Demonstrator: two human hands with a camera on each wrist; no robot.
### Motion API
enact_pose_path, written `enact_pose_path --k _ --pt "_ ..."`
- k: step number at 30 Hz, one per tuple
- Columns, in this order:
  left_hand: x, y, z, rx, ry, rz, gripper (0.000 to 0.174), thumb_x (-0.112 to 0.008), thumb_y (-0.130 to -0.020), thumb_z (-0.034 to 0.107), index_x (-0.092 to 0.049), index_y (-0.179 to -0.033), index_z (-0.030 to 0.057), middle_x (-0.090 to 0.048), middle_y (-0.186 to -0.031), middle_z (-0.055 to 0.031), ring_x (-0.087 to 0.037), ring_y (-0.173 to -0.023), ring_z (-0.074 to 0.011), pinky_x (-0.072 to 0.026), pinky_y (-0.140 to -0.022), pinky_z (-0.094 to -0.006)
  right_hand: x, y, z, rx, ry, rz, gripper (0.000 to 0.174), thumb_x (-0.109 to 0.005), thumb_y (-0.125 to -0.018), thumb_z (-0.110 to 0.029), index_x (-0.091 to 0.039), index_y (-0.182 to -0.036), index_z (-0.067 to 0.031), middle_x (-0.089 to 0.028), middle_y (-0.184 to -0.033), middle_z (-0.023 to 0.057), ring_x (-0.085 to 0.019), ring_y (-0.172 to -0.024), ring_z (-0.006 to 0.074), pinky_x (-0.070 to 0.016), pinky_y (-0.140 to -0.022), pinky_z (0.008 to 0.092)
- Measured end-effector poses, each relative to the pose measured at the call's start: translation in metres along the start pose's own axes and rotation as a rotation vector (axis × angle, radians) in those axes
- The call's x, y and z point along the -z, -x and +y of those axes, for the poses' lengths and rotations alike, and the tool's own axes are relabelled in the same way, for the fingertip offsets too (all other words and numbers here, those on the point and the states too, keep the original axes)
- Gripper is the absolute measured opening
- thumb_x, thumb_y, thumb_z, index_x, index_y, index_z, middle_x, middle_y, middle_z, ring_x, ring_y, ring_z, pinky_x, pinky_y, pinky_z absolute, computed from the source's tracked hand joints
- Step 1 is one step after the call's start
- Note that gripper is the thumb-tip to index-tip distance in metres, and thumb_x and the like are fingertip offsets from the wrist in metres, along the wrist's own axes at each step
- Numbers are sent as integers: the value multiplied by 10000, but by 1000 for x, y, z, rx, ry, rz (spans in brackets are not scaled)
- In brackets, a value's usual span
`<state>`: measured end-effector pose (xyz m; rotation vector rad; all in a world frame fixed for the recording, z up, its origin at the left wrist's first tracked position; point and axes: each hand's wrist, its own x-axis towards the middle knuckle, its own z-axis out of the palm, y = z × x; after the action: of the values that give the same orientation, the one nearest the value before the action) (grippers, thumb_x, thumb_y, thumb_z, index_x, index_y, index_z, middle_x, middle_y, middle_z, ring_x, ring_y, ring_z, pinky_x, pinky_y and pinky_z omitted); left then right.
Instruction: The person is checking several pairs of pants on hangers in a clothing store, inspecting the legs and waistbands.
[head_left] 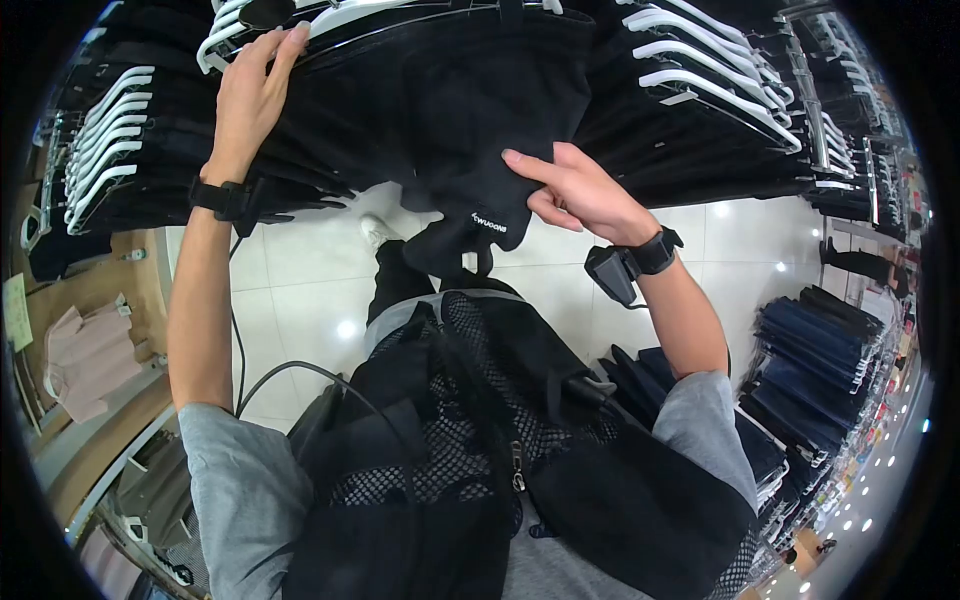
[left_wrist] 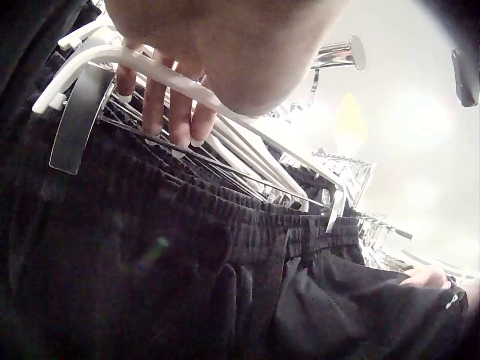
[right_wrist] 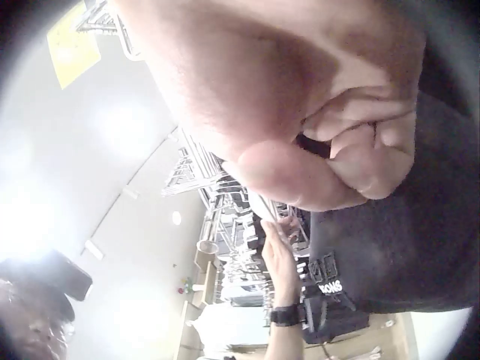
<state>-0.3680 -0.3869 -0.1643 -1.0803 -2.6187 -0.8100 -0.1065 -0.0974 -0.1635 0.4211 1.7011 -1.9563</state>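
Black elastic-waist trousers (head_left: pixel 490 90) hang from a white hanger (left_wrist: pixel 90 57) right in front of me. My left hand (head_left: pixel 250 105) reaches up to the rail, its fingers hooked over that hanger. In the left wrist view the fingertips (left_wrist: pixel 178 139) show below the hanger's arm, above the gathered waistband (left_wrist: pixel 225 225). With the thumb against bent fingers, my right hand (head_left: pixel 590 195) pinches the side of the trousers lower down. White lettering (head_left: pixel 489 222) shows near the bottom of the dark cloth.
More dark garments hang on white hangers to the left (head_left: pixel 105 140) and right (head_left: pixel 715 75). Folded or hung dark trousers (head_left: pixel 815 340) stand at the lower right. A pale pink shirt (head_left: pixel 95 350) lies at the left. A cable (head_left: pixel 300 366) crosses the black mesh vest.
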Motion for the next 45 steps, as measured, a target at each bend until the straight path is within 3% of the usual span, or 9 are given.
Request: enact_pose_path --k 6,8,11,14,15,18,26,36,45 --pt "-2 21 26 -113 53 202 306 -606 -1030 236 -635 -1223 1 -673 -1161 -145 -628 -1113 -266 -463 -974 -346 -6 11 -11 -21 -175 -6 494 -574 -1050 -316 -385 -620 -165 -395 -415 -31 -333 -347 34 -211 -406 220" --pt "5 36 42 -302 -23 453 243 -663 -989 141 -634 -1180 -7 -648 -1200 -146 -613 -1128 -273 -464 -975 -348 -6 11 -9 -20 -225 -12 496 -576 -1050 -311 -382 -616 -167 -395 -414 -31 -329 -346 31 -210 -407 220" --pt "-1 83 75 -209 338 141 132 -673 -908 -3 -655 -1038 3 -678 -1032 -108 -652 -943 -241 -519 -818 -317 -7 13 -10 2 -270 -30 493 -583 -1046 -305 -382 -619 -164 -389 -409 -34 -328 -342 29 -214 -408 219" --pt "-29 111 120 -207 534 -284 389 -689 -951 277 -624 -1244 29 -661 -1193 -169 -621 -1119 -329 -478 -966 -399 -16 13 -19 -41 -295 -20 485 -587 -1044 -306 -390 -627 -157 -406 -424 -30 -334 -347 33 -220 -412 219" --pt "-35 121 129 -34 633 -484 470 -633 -993 336 -564 -1336 22 -636 -1249 -185 -597 -1162 -349 -460 -999 -405 -20 13 -23 -30 -270 -37 481 -588 -1043 -309 -384 -635 -156 -413 -438 -28 -341 -357 36 -221 -416 219" --pt "-46 124 146 195 950 -555 483 -466 -1090 371 -510 -1383 -10 -658 -1182 -137 -620 -1070 -212 -471 -946 -338 -23 6 -23 -4 -225 -40 468 -592 -1040 -319 -377 -658 -157 -420 -464 -25 -355 -376 45 -233 -426 225" --pt "-60 127 149 375 1159 -491 404 -464 -1103 350 -585 -1201 -23 -549 -890 15 -453 -820 -69 -420 -738 -254 -34 -4 -26 2 -127 242 466 -613 -1026 -342 -461 -627 -155 -367 -448 -45 -373 -373 50 -247 -410 235" --pt "-61 122 140 404 1054 -256 363 -503 -1093 277 -526 -864 -4 -428 -776 56 -374 -748 -38 -351 -670 -230 -18 0 -28 75 614 -130 679 -795 -832 -522 -487 -423 -76 -481 -410 -2 -484 -392 62 -306 -444 222" --pt "-43 119 128 354 958 -280 365 -572 -1061 237 -505 -777 16 -358 -709 74 -312 -680 -37 -270 -586 -251 -9 3 -18 91 272 -86 286 -777 -910 -294 -668 -881 -32 -561 -609 -43 -498 -460 25 -337 -459 223"
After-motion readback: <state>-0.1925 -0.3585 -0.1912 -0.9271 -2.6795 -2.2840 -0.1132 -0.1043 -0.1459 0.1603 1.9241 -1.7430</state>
